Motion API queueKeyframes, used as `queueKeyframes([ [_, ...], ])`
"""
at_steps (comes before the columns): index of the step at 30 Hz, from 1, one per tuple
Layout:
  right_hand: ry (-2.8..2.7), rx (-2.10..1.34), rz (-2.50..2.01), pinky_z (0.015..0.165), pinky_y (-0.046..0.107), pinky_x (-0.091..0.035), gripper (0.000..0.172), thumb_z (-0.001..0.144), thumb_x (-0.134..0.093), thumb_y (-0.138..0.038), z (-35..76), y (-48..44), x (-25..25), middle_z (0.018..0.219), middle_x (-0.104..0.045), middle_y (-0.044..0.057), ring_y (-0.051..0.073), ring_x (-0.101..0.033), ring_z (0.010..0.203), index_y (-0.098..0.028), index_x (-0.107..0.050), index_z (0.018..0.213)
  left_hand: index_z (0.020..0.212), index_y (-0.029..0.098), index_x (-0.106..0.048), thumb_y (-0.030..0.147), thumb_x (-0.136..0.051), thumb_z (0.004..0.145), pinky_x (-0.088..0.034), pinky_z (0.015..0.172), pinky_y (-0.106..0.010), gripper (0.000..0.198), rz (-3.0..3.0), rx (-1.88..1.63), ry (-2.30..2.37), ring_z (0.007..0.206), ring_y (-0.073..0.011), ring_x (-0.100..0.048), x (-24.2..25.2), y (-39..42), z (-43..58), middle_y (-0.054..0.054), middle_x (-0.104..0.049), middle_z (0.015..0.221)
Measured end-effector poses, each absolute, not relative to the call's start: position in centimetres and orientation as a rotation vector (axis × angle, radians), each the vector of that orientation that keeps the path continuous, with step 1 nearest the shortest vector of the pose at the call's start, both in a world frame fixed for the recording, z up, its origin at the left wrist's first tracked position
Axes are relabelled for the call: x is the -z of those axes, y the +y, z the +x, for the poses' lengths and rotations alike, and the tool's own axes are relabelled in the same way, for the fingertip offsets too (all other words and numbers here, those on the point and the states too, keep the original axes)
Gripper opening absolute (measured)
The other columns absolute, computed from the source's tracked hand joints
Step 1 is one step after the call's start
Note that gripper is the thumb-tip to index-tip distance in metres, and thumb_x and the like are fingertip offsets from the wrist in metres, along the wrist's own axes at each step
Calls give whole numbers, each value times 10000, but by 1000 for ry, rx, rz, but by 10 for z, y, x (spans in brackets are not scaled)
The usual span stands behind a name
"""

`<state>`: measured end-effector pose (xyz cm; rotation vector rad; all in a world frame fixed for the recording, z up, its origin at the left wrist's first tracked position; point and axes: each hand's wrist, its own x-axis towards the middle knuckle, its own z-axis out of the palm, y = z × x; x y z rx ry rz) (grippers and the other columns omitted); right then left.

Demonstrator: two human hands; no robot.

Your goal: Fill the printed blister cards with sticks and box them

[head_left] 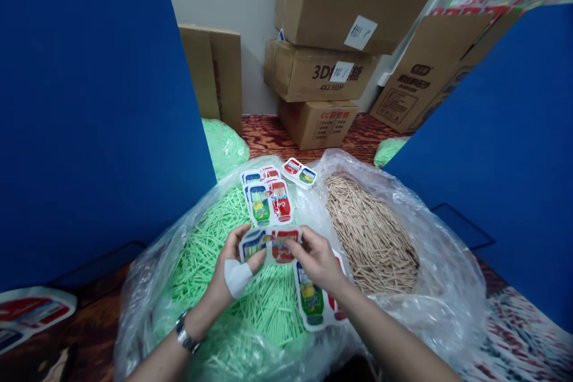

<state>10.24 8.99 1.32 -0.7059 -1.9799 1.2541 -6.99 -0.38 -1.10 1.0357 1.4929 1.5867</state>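
Between my two hands is a printed double pouch (271, 245), its halves blue-green and red. My left hand (235, 265), with a white wrap by the thumb and a watch at the wrist, grips its left end. My right hand (317, 259) pinches the right end. Below lies a clear bag of green sticks (282, 304). Just beyond the held pouch, several similar Sprite and Cola pouches (270, 200) overlap on the bag. Another pouch (310, 295) lies partly under my right forearm, and one more (299, 173) rests farther back.
A clear bag of brown sticks (371, 233) stands to the right. Blue panels (89, 101) flank both sides. Stacked cardboard boxes (322, 71) are against the wall, with an open carton (425, 71) at right. A large printed pouch (33, 313) lies at lower left.
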Motion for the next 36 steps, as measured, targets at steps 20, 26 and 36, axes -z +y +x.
queueKeyframes([
  [20,-2811,-453,-1167,691,319,-449,379,716,-674,-533,217,144,19,927,-600,80,240,-578,857,-215,-603,912,970,163,-551,427,-661,680,-416,552,-266,407,1266,-1169,2216,585,-182,-577,30,98,-117,14,-585,678],
  [26,-2694,-577,-1170,639,223,-382,167,861,-564,-351,211,156,33,792,-623,10,138,-568,727,-189,-589,833,1210,132,-503,401,-625,765,-482,799,-389,534,1706,-1279,2368,907,-258,-602,6,70,-103,-145,-521,1207],
  [36,-2482,-323,-1138,776,262,-421,204,927,-445,-288,205,127,-9,973,-644,72,166,-583,880,-194,-617,873,1312,144,-467,410,-646,765,-404,1022,-487,635,1633,-1094,1772,1227,-328,-499,32,4,2,-177,-514,1344],
])
